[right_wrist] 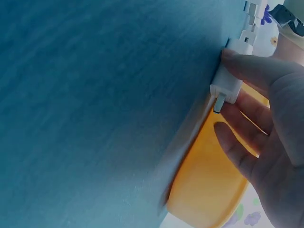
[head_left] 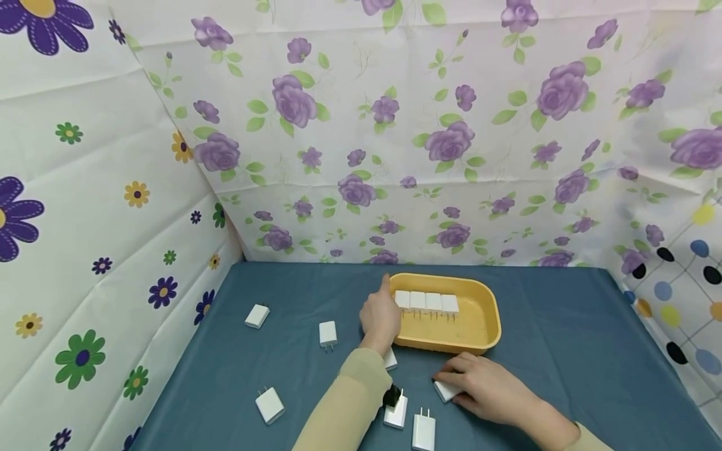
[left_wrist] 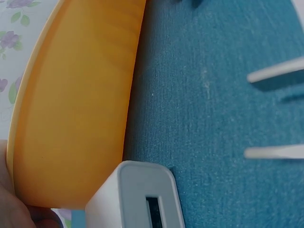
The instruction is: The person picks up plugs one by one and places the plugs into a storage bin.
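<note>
At the left end of a yellow plastic tray (head_left: 479,344), my left hand (head_left: 380,316) grips the wall, one finger stretched along the rim. The left wrist view shows that hand (left_wrist: 14,209) at the tray's edge, beside a white charger (left_wrist: 147,190) with a dark port slot. In front of the tray, my right hand (head_left: 491,385) pinches another white charger (head_left: 447,391) between thumb and fingers. Its prongs show in the right wrist view, where the held charger (right_wrist: 227,78) overlaps the tray. Inside the tray, several white chargers (head_left: 417,300) stand in a row at the back left, prongs toward me.
More white plug chargers lie scattered on the blue cloth (head_left: 553,326): one at far left (head_left: 257,316), one left of the tray (head_left: 328,334), one at front left (head_left: 270,406). Two chargers, left (head_left: 396,412) and right (head_left: 423,432), lie near my left forearm. Flowered sheets (head_left: 361,125) wall the back and sides.
</note>
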`<act>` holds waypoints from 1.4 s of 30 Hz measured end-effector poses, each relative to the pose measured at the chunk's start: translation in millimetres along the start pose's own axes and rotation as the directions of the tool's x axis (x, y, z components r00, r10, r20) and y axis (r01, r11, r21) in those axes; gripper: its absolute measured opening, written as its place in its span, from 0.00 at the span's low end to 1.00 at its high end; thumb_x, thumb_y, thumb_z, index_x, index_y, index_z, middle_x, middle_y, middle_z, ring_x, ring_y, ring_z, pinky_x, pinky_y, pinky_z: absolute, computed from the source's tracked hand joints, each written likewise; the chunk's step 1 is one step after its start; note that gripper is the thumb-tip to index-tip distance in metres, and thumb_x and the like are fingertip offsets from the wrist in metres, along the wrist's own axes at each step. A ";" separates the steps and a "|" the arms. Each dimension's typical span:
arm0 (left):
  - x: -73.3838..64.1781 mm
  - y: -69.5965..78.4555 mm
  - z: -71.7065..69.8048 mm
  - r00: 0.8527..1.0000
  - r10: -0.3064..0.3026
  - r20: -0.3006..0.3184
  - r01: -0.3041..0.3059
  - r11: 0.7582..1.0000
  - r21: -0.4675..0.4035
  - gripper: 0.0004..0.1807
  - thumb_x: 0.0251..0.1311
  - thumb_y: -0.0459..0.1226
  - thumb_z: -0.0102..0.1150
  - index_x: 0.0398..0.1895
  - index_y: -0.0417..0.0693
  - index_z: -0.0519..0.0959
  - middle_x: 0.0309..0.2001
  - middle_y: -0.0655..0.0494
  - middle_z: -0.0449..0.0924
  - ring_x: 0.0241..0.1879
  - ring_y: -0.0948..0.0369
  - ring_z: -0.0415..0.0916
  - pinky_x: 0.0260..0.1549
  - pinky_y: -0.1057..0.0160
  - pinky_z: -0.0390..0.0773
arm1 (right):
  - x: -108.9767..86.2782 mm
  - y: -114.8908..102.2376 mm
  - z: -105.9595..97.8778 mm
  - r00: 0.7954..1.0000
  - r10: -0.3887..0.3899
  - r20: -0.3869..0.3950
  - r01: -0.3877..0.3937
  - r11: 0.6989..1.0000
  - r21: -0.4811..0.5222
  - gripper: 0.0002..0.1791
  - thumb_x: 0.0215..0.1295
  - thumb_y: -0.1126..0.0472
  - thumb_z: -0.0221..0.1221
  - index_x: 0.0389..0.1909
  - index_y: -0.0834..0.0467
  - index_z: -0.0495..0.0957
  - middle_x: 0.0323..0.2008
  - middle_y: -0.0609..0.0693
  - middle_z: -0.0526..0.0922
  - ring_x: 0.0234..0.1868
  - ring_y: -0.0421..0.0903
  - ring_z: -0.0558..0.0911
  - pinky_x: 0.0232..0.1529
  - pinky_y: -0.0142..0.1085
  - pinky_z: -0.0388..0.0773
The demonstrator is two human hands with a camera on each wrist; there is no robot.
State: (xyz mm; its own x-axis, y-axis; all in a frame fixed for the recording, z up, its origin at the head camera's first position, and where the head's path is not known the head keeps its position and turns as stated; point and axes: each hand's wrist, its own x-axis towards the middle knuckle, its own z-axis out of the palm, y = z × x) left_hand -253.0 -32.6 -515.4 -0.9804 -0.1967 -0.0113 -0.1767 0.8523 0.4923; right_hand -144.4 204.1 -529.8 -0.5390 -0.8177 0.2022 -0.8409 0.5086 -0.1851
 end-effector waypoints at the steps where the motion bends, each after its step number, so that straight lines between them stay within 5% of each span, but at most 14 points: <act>1: -0.1 0.0 -0.3 1.000 -0.001 0.001 0.001 1.000 -0.002 0.40 0.73 0.36 0.64 0.86 0.62 0.62 0.15 0.54 0.72 0.12 0.58 0.68 0.13 0.59 0.65 | -0.7 0.3 0.3 1.000 0.013 0.010 -0.013 1.000 0.007 0.25 0.66 0.56 0.75 0.64 0.46 0.85 0.55 0.41 0.84 0.54 0.42 0.83 0.51 0.43 0.83; 11: 0.7 -0.3 0.4 1.000 -0.007 -0.002 0.007 1.000 -0.001 0.39 0.75 0.36 0.63 0.86 0.63 0.62 0.15 0.54 0.72 0.12 0.58 0.67 0.13 0.58 0.64 | -0.6 -0.6 -15.2 0.985 0.147 0.092 -0.164 0.962 0.217 0.25 0.68 0.58 0.72 0.66 0.45 0.83 0.55 0.39 0.81 0.44 0.32 0.80 0.40 0.34 0.80; 16: 0.1 -0.9 2.7 1.000 0.001 -0.005 -0.001 1.000 0.003 0.39 0.75 0.35 0.61 0.86 0.62 0.62 0.14 0.53 0.73 0.10 0.60 0.61 0.12 0.59 0.60 | 2.7 3.2 -29.2 0.968 0.234 -0.094 -0.197 0.934 0.299 0.31 0.65 0.57 0.76 0.68 0.44 0.80 0.54 0.38 0.82 0.38 0.33 0.79 0.36 0.32 0.79; 18: 0.2 -1.0 3.1 1.000 0.003 -0.011 -0.003 1.000 0.001 0.38 0.76 0.35 0.61 0.86 0.62 0.62 0.13 0.52 0.72 0.10 0.60 0.59 0.12 0.59 0.59 | 5.9 8.3 -32.7 0.934 0.306 -0.183 -0.236 0.916 0.325 0.33 0.63 0.59 0.77 0.69 0.44 0.79 0.52 0.41 0.83 0.37 0.34 0.81 0.35 0.32 0.81; 21: 0.0 -0.9 2.9 1.000 0.003 -0.007 -0.003 1.000 -0.008 0.39 0.75 0.35 0.61 0.86 0.62 0.62 0.13 0.53 0.73 0.10 0.60 0.58 0.11 0.60 0.58 | 12.1 18.4 -36.0 0.852 0.455 -0.260 -0.356 0.866 0.352 0.33 0.65 0.60 0.76 0.71 0.47 0.79 0.51 0.49 0.85 0.36 0.35 0.83 0.33 0.33 0.83; 25: -0.4 -0.6 2.6 1.000 0.000 -0.004 0.000 1.000 -0.012 0.40 0.74 0.34 0.63 0.86 0.62 0.62 0.13 0.53 0.72 0.10 0.60 0.62 0.12 0.59 0.61 | 23.4 33.2 -39.0 0.727 0.642 -0.244 -0.557 0.759 0.337 0.29 0.71 0.57 0.70 0.71 0.56 0.78 0.52 0.59 0.84 0.35 0.43 0.84 0.31 0.38 0.82; 28: -0.6 -0.5 2.5 1.000 0.002 -0.014 -0.003 1.000 -0.013 0.40 0.73 0.35 0.64 0.85 0.62 0.63 0.14 0.54 0.72 0.10 0.59 0.64 0.12 0.59 0.62 | 32.8 42.9 -38.7 0.663 0.726 -0.184 -0.660 0.682 0.315 0.31 0.73 0.55 0.67 0.73 0.61 0.76 0.54 0.64 0.83 0.38 0.49 0.84 0.33 0.43 0.81; 36: -1.4 -1.5 3.7 1.000 0.005 -0.008 -0.005 1.000 -0.014 0.39 0.74 0.35 0.62 0.85 0.63 0.63 0.13 0.53 0.72 0.10 0.60 0.59 0.12 0.59 0.59 | 51.0 51.1 -30.3 0.578 0.810 -0.100 -0.775 0.583 0.244 0.35 0.73 0.53 0.64 0.76 0.65 0.70 0.65 0.74 0.76 0.54 0.69 0.83 0.49 0.64 0.80; 42: 0.5 -1.7 3.7 1.000 -0.002 -0.015 0.002 1.000 -0.011 0.39 0.74 0.35 0.63 0.85 0.63 0.62 0.13 0.53 0.72 0.10 0.60 0.60 0.12 0.59 0.59 | 59.1 51.2 -29.0 0.556 0.826 -0.094 -0.803 0.563 0.197 0.35 0.76 0.55 0.63 0.77 0.67 0.67 0.66 0.78 0.71 0.55 0.75 0.81 0.52 0.67 0.79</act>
State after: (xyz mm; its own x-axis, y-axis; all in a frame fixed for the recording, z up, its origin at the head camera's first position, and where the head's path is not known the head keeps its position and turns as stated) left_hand -253.4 -32.4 -519.4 -0.9785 -0.2061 0.0009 -0.1778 0.8463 0.5022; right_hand -220.7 189.6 -499.4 -0.9987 -0.0093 0.0499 -0.0310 0.8893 -0.4563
